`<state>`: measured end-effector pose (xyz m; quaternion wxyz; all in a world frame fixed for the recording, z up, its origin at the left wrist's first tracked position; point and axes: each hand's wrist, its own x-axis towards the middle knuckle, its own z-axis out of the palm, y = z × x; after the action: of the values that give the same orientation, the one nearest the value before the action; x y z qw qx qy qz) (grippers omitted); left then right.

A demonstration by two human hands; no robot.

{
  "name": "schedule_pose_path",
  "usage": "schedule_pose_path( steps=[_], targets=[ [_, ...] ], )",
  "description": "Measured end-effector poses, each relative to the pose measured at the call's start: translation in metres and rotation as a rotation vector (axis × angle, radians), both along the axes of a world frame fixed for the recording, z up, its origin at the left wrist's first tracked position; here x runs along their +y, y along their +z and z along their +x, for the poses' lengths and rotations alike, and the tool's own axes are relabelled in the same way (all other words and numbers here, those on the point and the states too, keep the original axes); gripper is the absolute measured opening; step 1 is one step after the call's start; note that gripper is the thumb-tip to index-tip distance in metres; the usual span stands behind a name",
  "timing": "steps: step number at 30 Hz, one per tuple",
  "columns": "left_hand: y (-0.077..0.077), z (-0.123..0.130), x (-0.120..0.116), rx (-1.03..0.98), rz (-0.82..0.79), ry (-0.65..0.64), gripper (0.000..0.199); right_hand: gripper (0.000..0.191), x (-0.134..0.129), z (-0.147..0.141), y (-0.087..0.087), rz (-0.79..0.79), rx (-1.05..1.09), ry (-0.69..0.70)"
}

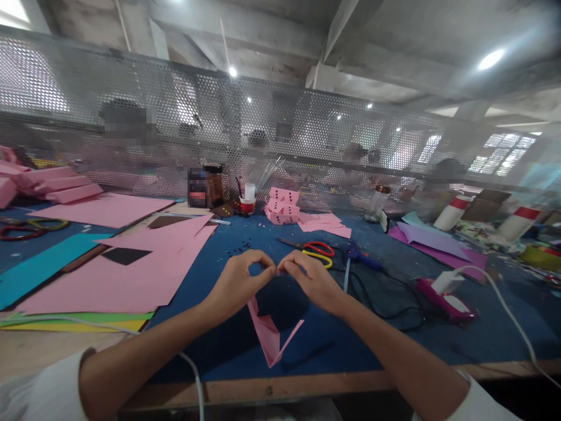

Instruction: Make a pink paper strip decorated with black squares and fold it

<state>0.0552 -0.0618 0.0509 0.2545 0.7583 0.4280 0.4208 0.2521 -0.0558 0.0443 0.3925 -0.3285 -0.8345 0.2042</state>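
Note:
Near the middle of the blue work mat (210, 345), my left hand (245, 278) and my right hand (309, 278) meet at the fingertips. Both are closed in a pinch, and whatever lies between the tips is too small or hidden to make out. A folded pink paper strip (267, 336) stands below my left hand, bent into a V. Its upper end runs behind that hand, so I cannot tell whether the hand touches it. Scissors with red and yellow handles (322, 251) lie just beyond my right hand, beside a blue glue gun (362, 256).
Large pink paper sheets (131, 286) cover the left side, by a turquoise sheet (48, 266). Folded pink pieces with black dots (283, 206) stand at the back. A magenta power strip (451, 304) with a white cable sits right. A perforated metal screen (307, 134) closes off the back.

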Motion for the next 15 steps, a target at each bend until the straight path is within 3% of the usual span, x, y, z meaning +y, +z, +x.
schedule_pose_path(
  steps=[5, 15],
  targets=[
    [0.0001, -0.0007, 0.0005, -0.018, -0.044, -0.006, 0.011, 0.004, -0.0007, -0.0021, -0.0006, -0.026, 0.043, -0.023],
    [-0.0001, -0.0004, -0.0002, 0.014, -0.039, -0.014, 0.014, 0.004, 0.0002, -0.0010, -0.0029, -0.031, 0.010, -0.014]
  ],
)
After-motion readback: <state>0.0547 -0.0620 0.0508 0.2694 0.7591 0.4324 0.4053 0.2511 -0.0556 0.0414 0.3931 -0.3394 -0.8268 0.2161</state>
